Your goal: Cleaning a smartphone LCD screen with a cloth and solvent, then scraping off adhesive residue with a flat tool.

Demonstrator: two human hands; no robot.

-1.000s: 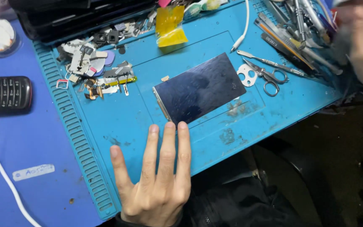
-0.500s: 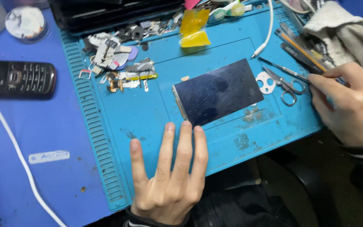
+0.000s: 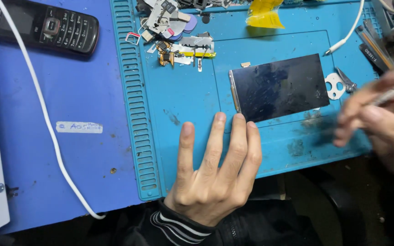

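Dark glass screen panel (image 3: 280, 87): flat on blue repair mat (image 3: 183, 114), near mat centre, long side roughly parallel to mat's front edge, slightly rotated. Pale strip along panel's left short edge.

Left hand (image 3: 215, 173): flat on mat, palm down, fingers spread and extended, holding nothing. Fingertips (image 3: 239, 118) just at panel's lower left corner; touching or a hair apart, cannot tell. Likely placed as a stop against sliding.

Right hand (image 3: 379, 120): right of panel, over mat's right edge, heavily motion-blurred. Fingers curled around a thin pale tool (image 3: 391, 93), probably tweezers; kind uncertain. Tip pointed toward panel, apart from it.

Small scissors (image 3: 343, 82) and perforated metal piece just right of panel. Heap of small metal parts (image 3: 178, 36) beyond panel's far left corner. Yellow scrap (image 3: 263, 16) behind panel. White cable (image 3: 46, 118) and black keypad phone (image 3: 44, 27) left of mat, well apart from panel.
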